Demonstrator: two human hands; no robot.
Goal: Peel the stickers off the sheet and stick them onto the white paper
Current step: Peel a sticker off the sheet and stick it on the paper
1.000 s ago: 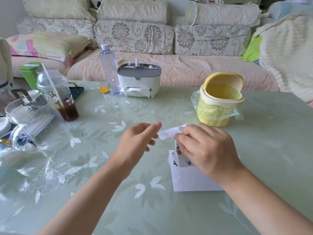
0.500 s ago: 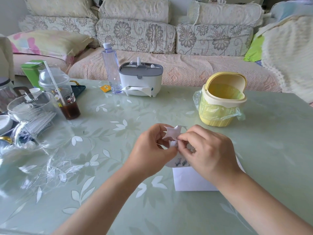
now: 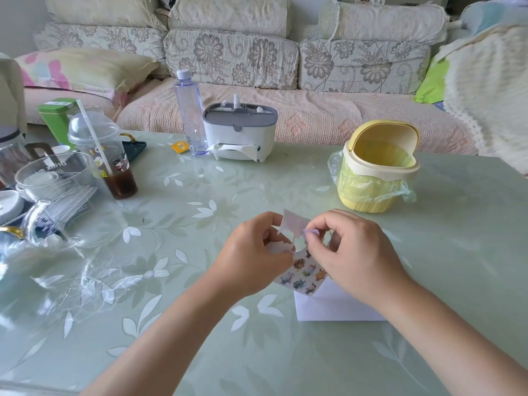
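The sticker sheet (image 3: 306,274) is held up above the worktop (image 3: 200,352) between the two hands. The left hand (image 3: 251,260) is curled round the sheet's left edge, thumb and fingers pinched on it. The part of the sheet inside that grip is hidden.

The right hand (image 3: 358,254) is closed in a pinch on a small lilac piece (image 3: 310,231) at the upper part of the sheet. Whether this is a sticker or a scrap of the border cannot be told, as it is tiny and partly covered by the fingertips. Above the pinch a blank, ragged strip of the sheet stands up between the hands. Below the hands, rows of small cartoon figures are seen on the hanging lower portion, too small to be made out in detail.

The white paper (image 3: 340,305) lies flat on the worktop directly beneath the right hand and wrist, which cover its far and right parts. Only the near-left corner is shown, and whether any stickers are on it cannot be told.

Beyond the right hand a yellow bin (image 3: 377,172) is set, its lid tilted open and a plastic bag lining it. Beyond the left hand a tissue box (image 3: 240,135) and a clear bottle (image 3: 191,112) are placed side by side. Well to the left of the left hand a cup (image 3: 105,155) with a straw and a glass jug (image 3: 57,201) are seen. The jug's outline is blurred by reflections, and other items there are cut off by the frame edge.
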